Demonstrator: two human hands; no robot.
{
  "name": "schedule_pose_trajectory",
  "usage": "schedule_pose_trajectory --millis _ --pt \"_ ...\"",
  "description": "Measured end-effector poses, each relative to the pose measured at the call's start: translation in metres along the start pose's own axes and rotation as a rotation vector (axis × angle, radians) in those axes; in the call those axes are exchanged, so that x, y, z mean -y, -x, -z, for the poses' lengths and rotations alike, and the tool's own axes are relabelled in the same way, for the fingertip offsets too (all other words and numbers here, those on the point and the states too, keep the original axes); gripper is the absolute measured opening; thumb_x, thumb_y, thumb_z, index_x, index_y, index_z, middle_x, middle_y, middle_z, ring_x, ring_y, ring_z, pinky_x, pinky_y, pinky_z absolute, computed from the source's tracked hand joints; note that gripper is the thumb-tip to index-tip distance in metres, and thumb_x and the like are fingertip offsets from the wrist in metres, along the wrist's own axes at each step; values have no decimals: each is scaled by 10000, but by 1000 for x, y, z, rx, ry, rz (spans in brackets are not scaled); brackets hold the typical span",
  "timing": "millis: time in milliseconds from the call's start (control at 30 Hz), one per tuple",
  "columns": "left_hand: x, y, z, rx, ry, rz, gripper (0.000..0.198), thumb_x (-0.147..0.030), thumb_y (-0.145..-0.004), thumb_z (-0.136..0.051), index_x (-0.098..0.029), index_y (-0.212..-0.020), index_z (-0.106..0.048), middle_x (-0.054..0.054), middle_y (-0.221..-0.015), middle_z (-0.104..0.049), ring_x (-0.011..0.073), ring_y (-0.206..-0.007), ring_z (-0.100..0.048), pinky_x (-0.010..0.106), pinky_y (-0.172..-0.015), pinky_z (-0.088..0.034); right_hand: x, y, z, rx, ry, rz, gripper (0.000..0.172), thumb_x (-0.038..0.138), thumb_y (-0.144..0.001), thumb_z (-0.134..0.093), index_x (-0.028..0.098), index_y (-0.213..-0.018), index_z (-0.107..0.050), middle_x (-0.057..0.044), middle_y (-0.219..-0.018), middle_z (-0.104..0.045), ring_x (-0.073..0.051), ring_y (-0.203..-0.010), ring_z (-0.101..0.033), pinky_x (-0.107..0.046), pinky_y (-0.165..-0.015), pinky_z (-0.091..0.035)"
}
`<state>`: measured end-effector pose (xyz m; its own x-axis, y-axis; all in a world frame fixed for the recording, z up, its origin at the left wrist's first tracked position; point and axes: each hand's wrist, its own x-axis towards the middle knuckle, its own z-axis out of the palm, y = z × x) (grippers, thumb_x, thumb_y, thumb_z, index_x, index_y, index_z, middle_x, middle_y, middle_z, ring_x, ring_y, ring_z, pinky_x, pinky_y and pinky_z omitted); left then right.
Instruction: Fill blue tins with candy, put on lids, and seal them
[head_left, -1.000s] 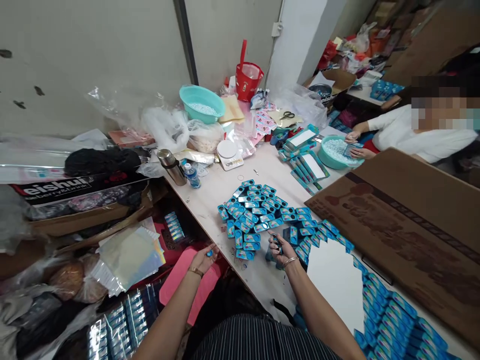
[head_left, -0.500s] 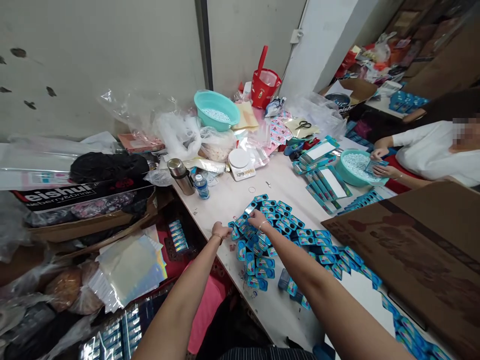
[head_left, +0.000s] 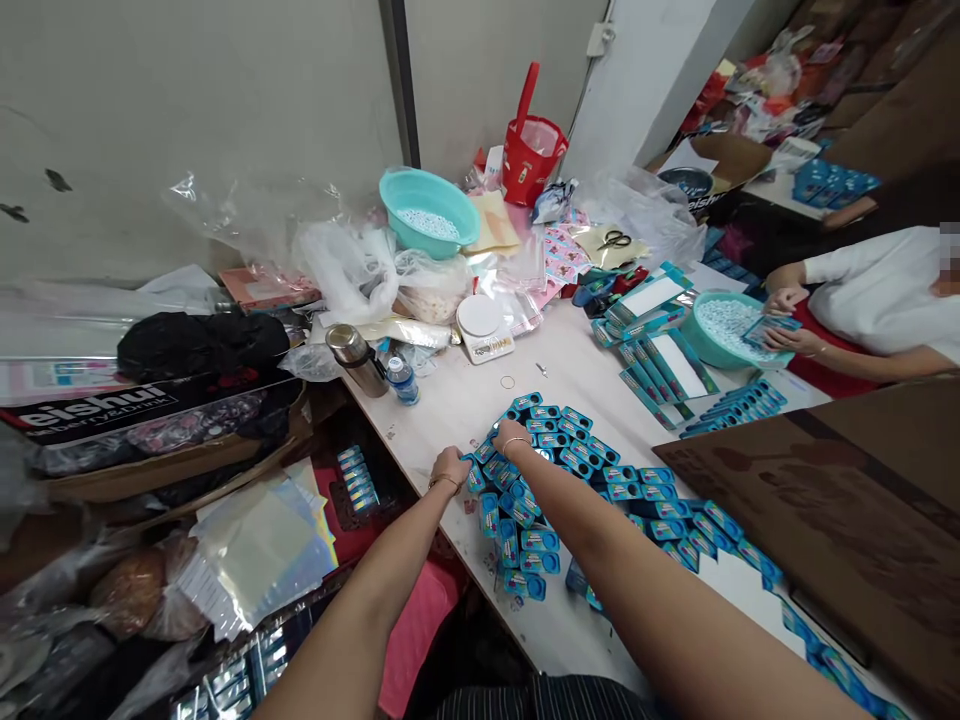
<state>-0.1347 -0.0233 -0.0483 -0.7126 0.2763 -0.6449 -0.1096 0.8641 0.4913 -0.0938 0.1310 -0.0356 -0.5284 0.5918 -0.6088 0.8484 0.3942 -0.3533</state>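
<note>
Many small blue boxes (head_left: pixel 540 540) with round dark or blue openings stand packed in a cluster on the white table (head_left: pixel 442 415). At the cluster's left edge, my left hand (head_left: pixel 450 468) has its fingers curled against the end box (head_left: pixel 475 476) and grips its side. My right hand (head_left: pixel 511 438) reaches over the back left of the cluster, fingers bent down and closed among the boxes. Whatever its fingertips hold is hidden beneath the hand.
Behind the boxes are a kitchen scale (head_left: pixel 484 330), a water bottle (head_left: pixel 403 380) and a steel flask (head_left: pixel 356 360). A large cardboard box (head_left: pixel 817 520) leans in at right. Across the table, a person in a white top (head_left: pixel 885 290) works over a teal basin (head_left: pixel 724 325) of white beads.
My right hand has come slightly lower onto the boxes; the white piece seen at its fingertips no longer shows. My left hand stays by the end box. The view has shifted slightly.
</note>
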Motion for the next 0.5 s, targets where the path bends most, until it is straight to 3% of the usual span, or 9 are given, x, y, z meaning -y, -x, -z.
schedule_pose_trajectory --millis 133,233,367,500 --pt "5 17 5 -58 179 -11 353 -277 -745 -691 -160 -1077 -676 171 -1163 -702 311 -1160 -620 322 -861 -476 -14 21 17 25 -204 33 151 240 -752 -732 171 -791 -604 -86 -822 -665 -204 -790 -636 -224 -552 -429" --pt "5 34 1 -61 412 -24 448 -412 -888 -541 -161 -1258 -567 152 -1127 -702 259 -1072 -662 317 -817 -513 -28 49 23 91 -420 91 217 390 -895 -556 184 -831 -569 -22 -719 -618 -106 -524 -520 -193 -427 -355" --pt "-11 54 -24 138 731 3 474 -478 -986 -310 -154 -1164 -606 123 -964 -719 205 -860 -707 314 -733 -553 -38 91 13 198 -607 200 207 370 -907 -509 186 -841 -579 23 -667 -582 -62 -405 -407 -182 -377 -306" --pt "-28 65 -50 354 946 63 475 -404 -1012 -224 -172 -952 -634 104 -869 -700 199 -859 -704 318 -754 -568 -46 115 4 212 -661 270 153 342 -851 -581 191 -823 -584 50 -645 -558 -55 -383 -378 -189 -393 -332"
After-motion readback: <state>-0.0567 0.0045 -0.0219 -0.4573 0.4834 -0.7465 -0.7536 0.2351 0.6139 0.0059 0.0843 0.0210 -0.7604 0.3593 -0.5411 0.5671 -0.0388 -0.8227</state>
